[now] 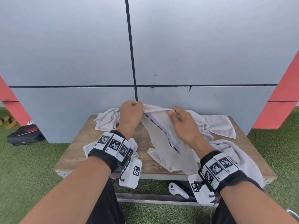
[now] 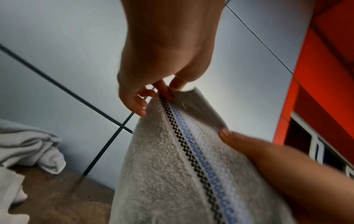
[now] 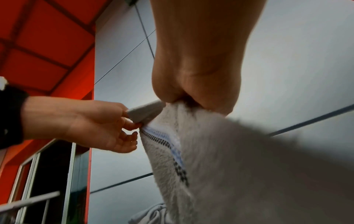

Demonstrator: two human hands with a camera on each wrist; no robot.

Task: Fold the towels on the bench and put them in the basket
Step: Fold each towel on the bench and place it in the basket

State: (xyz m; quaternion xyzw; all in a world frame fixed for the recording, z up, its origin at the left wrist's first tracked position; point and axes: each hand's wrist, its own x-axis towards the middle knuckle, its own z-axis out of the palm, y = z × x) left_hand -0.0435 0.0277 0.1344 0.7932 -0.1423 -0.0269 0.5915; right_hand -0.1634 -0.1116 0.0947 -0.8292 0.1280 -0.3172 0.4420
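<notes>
— Pinching the towel (image 1: pixel 163 135) by its top edge above the bench (image 1: pixel 77 143), left hand (image 1: pixel 131 113) and right hand (image 1: pixel 182 122) are both gripping.
— They're needing to be spreading apart toward the corners, I'm reckoning; no basket is showing.

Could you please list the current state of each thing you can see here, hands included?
Striped towel: lifted by its top edge, lower part draped on the bench.
Left hand: pinches the towel's corner.
Right hand: grips the towel's top edge.
Other towels: crumpled, unfolded on the bench.
Bench: wooden top partly covered by towels.
</notes>
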